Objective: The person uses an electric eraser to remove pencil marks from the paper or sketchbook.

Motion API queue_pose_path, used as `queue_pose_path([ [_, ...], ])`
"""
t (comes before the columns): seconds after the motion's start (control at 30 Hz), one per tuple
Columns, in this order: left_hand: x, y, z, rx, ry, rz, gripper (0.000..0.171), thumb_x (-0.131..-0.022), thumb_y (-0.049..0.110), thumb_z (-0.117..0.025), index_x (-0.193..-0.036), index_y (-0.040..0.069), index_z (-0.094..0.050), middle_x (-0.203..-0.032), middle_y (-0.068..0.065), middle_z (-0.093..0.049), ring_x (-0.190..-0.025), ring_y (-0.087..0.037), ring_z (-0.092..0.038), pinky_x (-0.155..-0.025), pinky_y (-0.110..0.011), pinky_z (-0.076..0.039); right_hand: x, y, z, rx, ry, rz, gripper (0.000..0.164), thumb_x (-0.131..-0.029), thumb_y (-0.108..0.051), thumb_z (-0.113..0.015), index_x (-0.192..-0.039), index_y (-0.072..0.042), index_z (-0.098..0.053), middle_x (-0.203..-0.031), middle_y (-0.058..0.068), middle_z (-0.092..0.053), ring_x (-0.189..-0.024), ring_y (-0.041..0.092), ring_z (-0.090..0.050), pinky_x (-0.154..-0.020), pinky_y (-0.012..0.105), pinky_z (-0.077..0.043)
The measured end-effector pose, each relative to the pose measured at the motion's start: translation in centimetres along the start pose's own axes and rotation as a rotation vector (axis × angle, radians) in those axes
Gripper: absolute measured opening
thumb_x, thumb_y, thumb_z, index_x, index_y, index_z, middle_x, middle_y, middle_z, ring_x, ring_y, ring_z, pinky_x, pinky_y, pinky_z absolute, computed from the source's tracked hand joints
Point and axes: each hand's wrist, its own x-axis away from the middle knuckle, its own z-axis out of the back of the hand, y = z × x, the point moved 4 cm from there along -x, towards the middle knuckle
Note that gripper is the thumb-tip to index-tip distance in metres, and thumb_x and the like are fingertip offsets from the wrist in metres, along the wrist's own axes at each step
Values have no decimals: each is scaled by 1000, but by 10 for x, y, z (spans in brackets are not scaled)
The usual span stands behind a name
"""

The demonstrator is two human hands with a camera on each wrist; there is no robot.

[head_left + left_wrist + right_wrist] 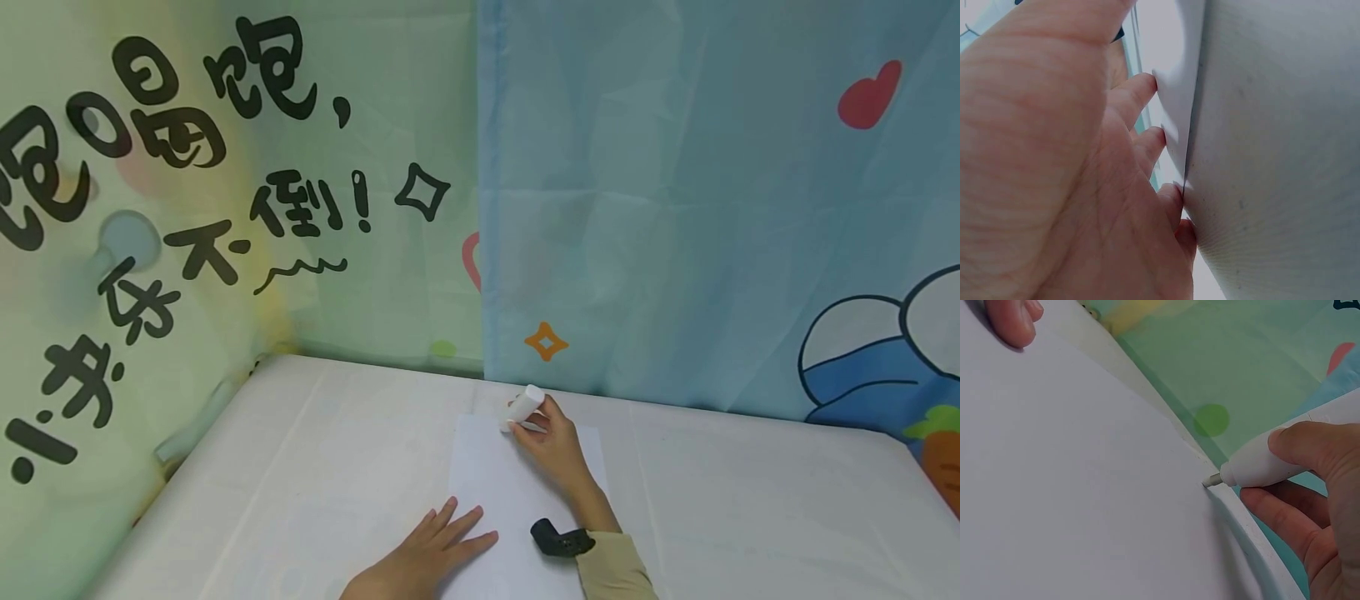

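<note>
A thick white pen-shaped tool [527, 402] with a slim metallic tip is pinched between the thumb and fingers of my right hand [558, 450]. In the right wrist view the tool [1257, 464] slants down, its tip right at the surface of a white sheet of paper [1097, 456], towards the sheet's far part. My left hand [427, 550] lies with spread fingers at the left side of the paper [517, 487]. The left wrist view shows its fingertips touching the sheet [1175, 44] near the edge.
A white-covered table [337, 450] lies under the paper. Behind it hang a blue curtain [660, 208] and a green cloth [390, 83] with black lettering. A black wrist device [558, 540] sits by my right sleeve [615, 567].
</note>
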Motion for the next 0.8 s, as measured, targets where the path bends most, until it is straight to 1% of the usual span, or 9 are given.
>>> queue_pose_path([
  [0.13,0,0,0,19,-10,8,77,-89,59,-59,-154,28,-30,-160,-4,-26,-147,-38,-19,-115,-52,-25,0,-1,1,19,8,6,43,-78,16,-70,-117,12,-53,-109,29,-63,-96,44,-66,-75,30,-58],
  [0.3,0,0,-1,36,-28,25,78,-88,58,-61,-154,29,-30,-161,-4,-25,-147,-38,-18,-116,-52,-24,0,0,3,27,33,12,43,-77,17,-71,-116,13,-53,-108,28,-64,-94,40,-67,-74,25,-57],
  [0.37,-1,0,-1,31,-30,29,78,-88,58,-61,-154,29,-30,-161,-3,-25,-147,-37,-19,-116,-52,-24,0,0,5,24,54,7,43,-77,15,-72,-116,12,-54,-108,27,-64,-94,37,-68,-74,22,-57],
  [0.47,0,0,-2,21,-22,25,78,-88,60,-60,-154,30,-29,-161,-3,-25,-147,-37,-20,-115,-52,-25,0,2,10,26,101,-3,45,-77,13,-73,-118,11,-54,-108,27,-63,-92,27,-69,-73,18,-55],
  [0.57,1,0,-2,8,-7,10,79,-88,61,-59,-154,30,-29,-161,-3,-25,-146,-38,-21,-115,-52,-26,0,2,18,20,148,-33,47,-77,12,-74,-119,12,-52,-107,28,-62,-88,12,-68,-71,15,-54],
  [0.63,1,0,-2,-4,0,-1,80,-88,61,-59,-154,30,-28,-161,-4,-25,-146,-39,-21,-114,-54,-27,0,3,23,4,170,-73,48,-78,12,-74,-120,13,-52,-108,28,-61,-87,4,-65,-71,13,-53],
  [0.67,1,0,-2,-3,-1,-3,81,-87,61,-60,-154,30,-28,-161,-4,-25,-146,-39,-21,-114,-54,-27,-1,4,26,3,180,-95,48,-78,12,-74,-121,13,-51,-109,27,-60,-86,1,-63,-72,13,-53],
  [0.8,0,0,-1,-1,-15,8,82,-87,62,-60,-155,31,-27,-161,-3,-24,-147,-39,-20,-114,-55,-26,-1,5,35,-8,209,-186,47,-80,11,-72,-122,13,-50,-114,28,-59,-85,-1,-62,-73,12,-52],
])
